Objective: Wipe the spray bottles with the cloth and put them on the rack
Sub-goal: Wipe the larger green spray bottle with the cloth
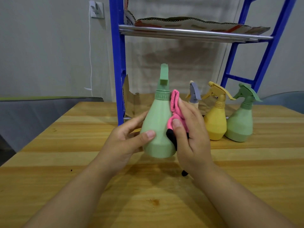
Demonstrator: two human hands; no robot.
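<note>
Hiding grey-topped bottle (194,97) body: right hand (190,129) with cloth (176,111).

A grey-headed spray bottle (194,96) stands mostly hidden behind the right hand (190,132); the blue rack (116,63) runs off the frame's top edge.

Looks like a plain room in a home, not a workshop or a lab. Wooden table (69,145) with visible grain and a few small stains. Painted wall (41,46) behind, a wall socket (97,9) with a white cable (90,55) hanging down. Blue rack (117,63) with metal rails standing on the table, lined with torn cardboard (197,24). Grey upholstered seat (32,112) at left.
</note>
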